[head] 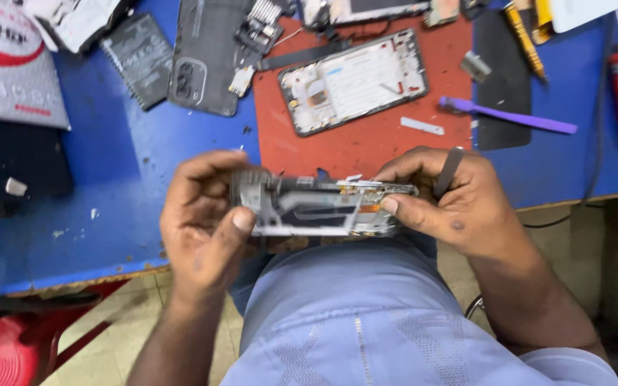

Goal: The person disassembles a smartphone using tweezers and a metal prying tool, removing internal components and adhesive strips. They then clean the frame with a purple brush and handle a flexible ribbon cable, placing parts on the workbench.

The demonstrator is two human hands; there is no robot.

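Centrally in the frame, the opened phone frame (323, 207) is pinched at both ends: left hand (205, 221) clamps its camera end, right hand (441, 204) grips the other while tucking a thin metal pry tool (449, 170) alongside, lifted off the red mat (366, 146), seemingly for steadiness

White plastic pouch package with red band and dark print (12, 61): top left corner, lying on blue workbench top (109, 186), well left of red mat (366, 136).

Flat rectangular phone screen assembly, white back, dark frame (355, 82): lying tilted on red mat, upper middle.

Black rectangular battery with pale printed label (141, 57): left of red mat, right of pouch.

Second screen part, top edge above red mat: mostly cut off.
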